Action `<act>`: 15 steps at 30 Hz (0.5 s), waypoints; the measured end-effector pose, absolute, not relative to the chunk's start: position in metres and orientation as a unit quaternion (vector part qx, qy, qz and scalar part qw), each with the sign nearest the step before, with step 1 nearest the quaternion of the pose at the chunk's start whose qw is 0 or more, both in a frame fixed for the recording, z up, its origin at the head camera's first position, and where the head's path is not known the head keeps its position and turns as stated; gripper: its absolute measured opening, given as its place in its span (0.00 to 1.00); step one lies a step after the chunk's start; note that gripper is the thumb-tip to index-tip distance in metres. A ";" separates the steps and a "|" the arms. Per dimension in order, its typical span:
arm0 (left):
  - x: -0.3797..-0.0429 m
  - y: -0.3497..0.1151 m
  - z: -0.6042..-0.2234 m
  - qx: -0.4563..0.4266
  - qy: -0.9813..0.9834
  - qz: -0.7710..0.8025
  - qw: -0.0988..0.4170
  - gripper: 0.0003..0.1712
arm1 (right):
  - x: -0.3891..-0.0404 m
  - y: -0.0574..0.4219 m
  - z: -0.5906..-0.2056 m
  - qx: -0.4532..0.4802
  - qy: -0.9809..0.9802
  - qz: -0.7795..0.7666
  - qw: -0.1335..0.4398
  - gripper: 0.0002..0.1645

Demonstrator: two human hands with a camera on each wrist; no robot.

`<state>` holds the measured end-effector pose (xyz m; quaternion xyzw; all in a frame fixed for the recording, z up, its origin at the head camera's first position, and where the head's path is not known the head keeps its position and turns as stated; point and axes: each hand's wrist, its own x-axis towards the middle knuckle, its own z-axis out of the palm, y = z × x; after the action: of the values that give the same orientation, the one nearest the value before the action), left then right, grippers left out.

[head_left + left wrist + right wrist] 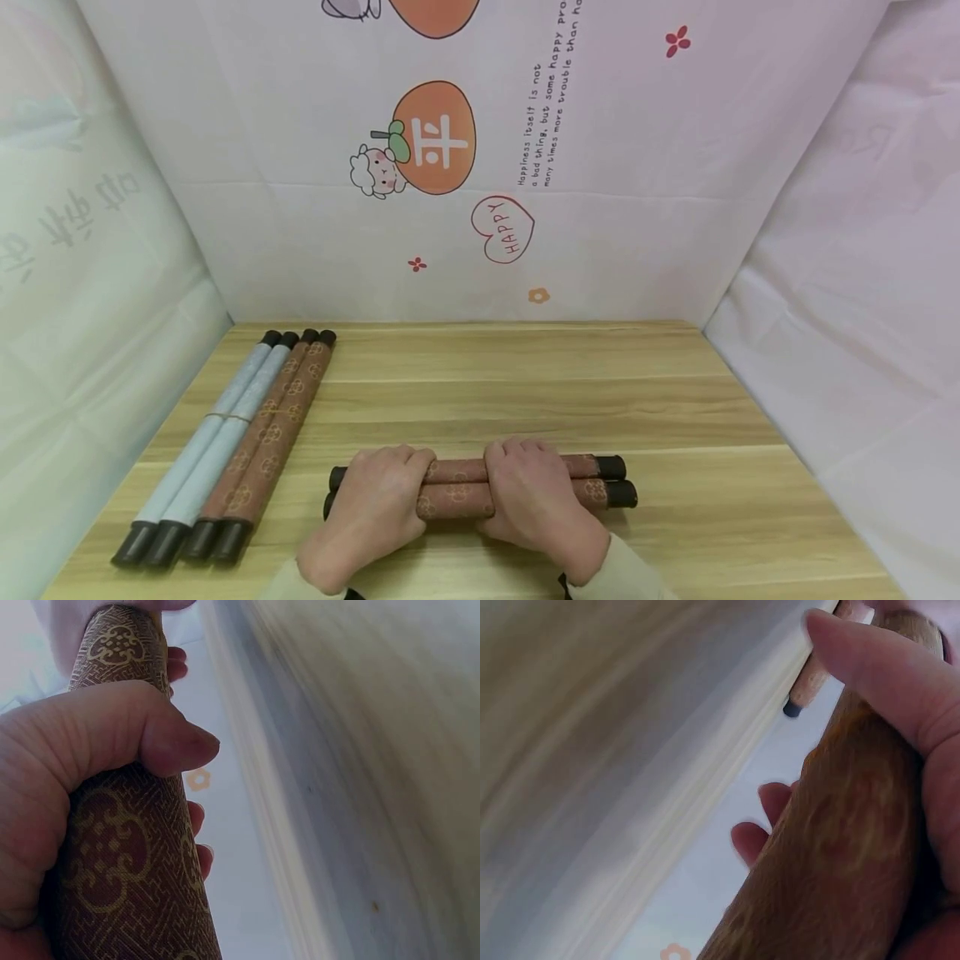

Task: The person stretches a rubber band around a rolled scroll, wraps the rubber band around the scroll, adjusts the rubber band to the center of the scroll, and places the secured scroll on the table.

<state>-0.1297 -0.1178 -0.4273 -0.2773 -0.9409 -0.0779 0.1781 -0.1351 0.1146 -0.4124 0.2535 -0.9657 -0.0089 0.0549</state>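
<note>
Two brown patterned scroll rolls (455, 501) with black end knobs lie side by side across the front of the table, held by both hands. My left hand (377, 506) grips them left of the middle, its thumb on the near side and fingers over the top. Close beside it, right of the middle, my right hand (534, 502) grips the same rolls. In the left wrist view the thumb lies across the brown gold-figured cloth (105, 855), fingertips showing beyond. The right wrist view shows the thumb and fingertips around the brown roll (840, 825). The palms are hidden.
At the left of the wooden table (525, 392) lie two light blue rolls (201, 467) bound with a thin string, next to two more brown rolls (270, 442) with black ends. A white printed cloth (300, 250) stands behind, with white cloth on both sides.
</note>
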 end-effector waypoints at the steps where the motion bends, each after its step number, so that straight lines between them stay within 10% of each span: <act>1: -0.130 -0.117 -0.427 -0.279 -0.940 -0.081 0.179 0.25 | -0.135 0.113 -0.413 0.254 -0.966 -0.005 0.052 0.39; 15: -0.128 -0.111 -0.427 -0.285 -0.942 -0.082 0.158 0.24 | -0.131 0.102 -0.413 0.263 -0.963 0.003 0.051 0.40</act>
<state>-0.1282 -0.1115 -0.4272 -0.2845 -0.9421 -0.0817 0.1577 -0.1313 0.1019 -0.4131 0.2628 -0.9635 0.0032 0.0515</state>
